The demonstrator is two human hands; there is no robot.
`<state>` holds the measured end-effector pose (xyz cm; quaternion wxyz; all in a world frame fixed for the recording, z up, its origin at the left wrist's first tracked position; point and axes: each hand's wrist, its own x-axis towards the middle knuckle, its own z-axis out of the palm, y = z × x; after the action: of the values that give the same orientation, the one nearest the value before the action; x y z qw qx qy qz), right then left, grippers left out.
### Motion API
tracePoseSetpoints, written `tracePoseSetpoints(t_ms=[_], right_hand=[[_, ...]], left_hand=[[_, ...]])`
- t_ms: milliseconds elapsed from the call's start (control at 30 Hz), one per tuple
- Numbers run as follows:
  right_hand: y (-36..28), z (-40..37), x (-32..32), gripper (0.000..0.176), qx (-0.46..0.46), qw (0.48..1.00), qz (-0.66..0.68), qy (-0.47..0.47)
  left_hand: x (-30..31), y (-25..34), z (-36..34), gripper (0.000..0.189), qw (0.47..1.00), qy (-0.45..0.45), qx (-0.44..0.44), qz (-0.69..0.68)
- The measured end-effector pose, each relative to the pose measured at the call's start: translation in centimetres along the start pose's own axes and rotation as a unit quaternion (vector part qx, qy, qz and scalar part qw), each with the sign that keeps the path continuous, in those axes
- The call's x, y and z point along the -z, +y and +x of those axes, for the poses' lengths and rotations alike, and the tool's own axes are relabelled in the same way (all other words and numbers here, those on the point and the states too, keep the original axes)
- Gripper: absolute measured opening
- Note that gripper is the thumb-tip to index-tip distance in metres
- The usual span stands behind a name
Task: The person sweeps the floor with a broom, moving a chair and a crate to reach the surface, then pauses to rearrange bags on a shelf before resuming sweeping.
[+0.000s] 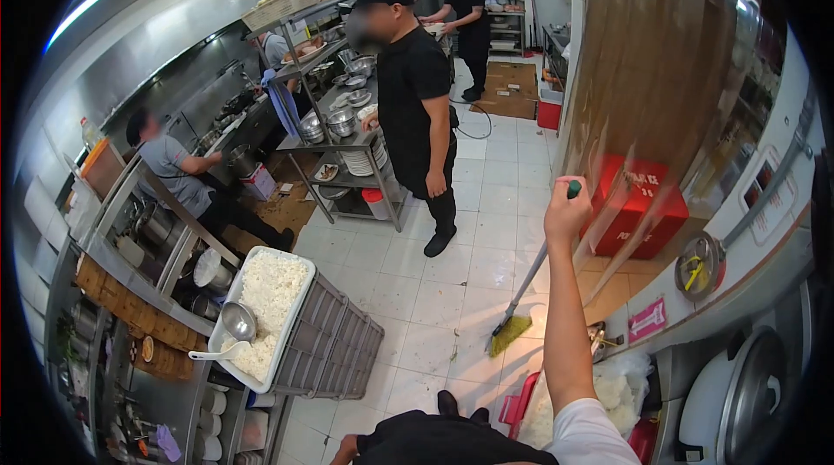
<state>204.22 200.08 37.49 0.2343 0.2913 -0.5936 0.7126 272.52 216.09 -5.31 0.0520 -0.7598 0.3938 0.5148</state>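
My right hand [567,211], at the end of an outstretched arm in a white sleeve, is closed around the top of a broom [528,281] handle. The green tip of the handle pokes out above my fist. Down at the white tiled floor, the broom's yellow-green bristles [511,335] rest on the tiles. Only a small part of my left hand [346,449] shows at the bottom edge, beside my black apron, and its fingers are hidden.
A white tub of rice [301,309] with a metal bowl and ladle tops stacked grey crates [334,352] at left. A person in black [417,109] stands ahead by a steel shelf. Plastic strips [660,57] hang at right before a red box [638,222].
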Motion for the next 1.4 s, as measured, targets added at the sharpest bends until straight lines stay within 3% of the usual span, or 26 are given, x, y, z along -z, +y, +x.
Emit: tracePoseSetpoints(t_ms=[100, 167, 267, 333, 433, 500, 567, 600, 633, 667, 700, 733, 800, 867, 967, 1033, 1067, 1133, 1200, 1233, 1333, 1400], right_hand=[[0.1, -0.8, -1.1, 0.007, -0.007, 1.000, -0.017, -0.019], [1.5, -0.6, -1.8, 0.009, -0.012, 1.000, 0.003, -0.023], [0.2, 0.0, -1.2, 0.010, -0.041, 0.998, -0.042, -0.016], [0.7, 0.6, -0.9, 0.012, -0.024, 0.999, -0.035, -0.009], [1.3, 3.0, -1.1, 0.011, 0.004, 1.000, -0.018, -0.021], [-0.3, 5.8, -1.1, 0.012, 0.013, 1.000, -0.006, -0.023], [-2.7, 8.9, -0.9, 0.013, 0.015, 0.999, 0.038, -0.033], [-4.1, 10.4, -0.6, 0.013, 0.009, 0.997, 0.068, -0.042], [-5.4, 11.7, -0.4, 0.013, 0.008, 0.997, 0.070, -0.041], [-6.4, 13.1, -0.2, 0.013, -0.031, 0.989, 0.129, -0.069], [-6.6, 14.5, -0.3, 0.013, -0.070, 0.975, 0.188, -0.097], [-5.9, 15.7, -0.4, 0.013, -0.072, 0.975, 0.188, -0.096], [-3.1, 18.4, -1.0, 0.012, -0.087, 0.974, 0.196, -0.071], [3.1, 21.9, -1.9, 0.013, -0.074, 0.975, 0.202, -0.050], [17.0, 24.6, -3.7, 0.013, -0.133, 0.983, 0.123, -0.027], [21.4, 25.8, -3.4, 0.012, -0.150, 0.970, 0.185, -0.047], [23.2, 26.4, -3.4, 0.012, -0.157, 0.955, 0.242, -0.074], [26.9, 26.2, -4.3, 0.011, -0.160, 0.957, 0.234, -0.059], [29.3, 26.4, -5.7, 0.011, -0.162, 0.960, 0.224, -0.048], [29.7, 26.4, -6.3, 0.011, -0.157, 0.961, 0.223, -0.037], [30.0, 26.0, -7.7, 0.012, -0.185, 0.959, 0.212, -0.032], [32.7, 23.3, -9.5, 0.013, -0.251, 0.943, 0.194, -0.096]], left_hand=[[-2.0, 4.5, 3.2, 0.028, 0.995, 0.056, -0.044, -0.071], [-4.3, 7.6, 6.1, 0.033, 0.968, 0.151, -0.191, 0.055], [-8.8, 11.3, 6.0, 0.035, 0.970, 0.093, -0.206, -0.089], [-10.6, 12.5, 5.7, 0.035, 0.966, 0.032, -0.249, -0.056], [-12.2, 12.0, 5.8, 0.034, 0.971, -0.031, -0.220, -0.086], [-11.9, 10.8, 5.9, 0.032, 0.979, -0.008, -0.097, -0.177], [-10.9, 9.0, 6.2, 0.036, 0.991, 0.021, -0.074, -0.114], [-11.0, 6.6, 7.4, 0.040, 0.987, 0.051, -0.152, 0.005], [-10.7, 5.2, 7.7, 0.045, 0.962, 0.099, -0.221, 0.123], [-10.0, 4.4, 8.0, 0.040, 0.925, 0.058, -0.234, 0.293], [-9.4, 3.7, 8.3, 0.036, 0.856, 0.022, -0.264, 0.444], [-10.7, 3.9, 7.5, 0.038, 0.939, 0.016, -0.144, 0.312], [-12.4, 7.3, 7.1, 0.041, 0.977, 0.022, -0.050, 0.206], [-13.9, 12.4, 7.0, 0.044, 0.982, 0.029, -0.054, 0.178], [-16.8, 20.8, 6.8, 0.049, 0.981, 0.048, -0.119, 0.148], [-18.5, 26.8, 7.4, 0.052, 0.962, 0.068, -0.222, 0.143], [-19.6, 30.1, 8.0, 0.054, 0.949, 0.075, -0.272, 0.141], [-20.5, 37.6, 9.3, 0.044, 0.960, 0.019, -0.194, 0.202], [-20.5, 46.7, 4.1, 0.036, 0.967, -0.018, -0.232, -0.099], [-19.7, 50.9, 1.5, 0.033, 0.965, -0.039, -0.227, -0.129], [-19.3, 56.6, -0.8, 0.029, 0.961, -0.060, -0.231, -0.138], [-19.4, 57.6, -0.1, 0.029, 0.959, -0.057, -0.248, -0.121]])
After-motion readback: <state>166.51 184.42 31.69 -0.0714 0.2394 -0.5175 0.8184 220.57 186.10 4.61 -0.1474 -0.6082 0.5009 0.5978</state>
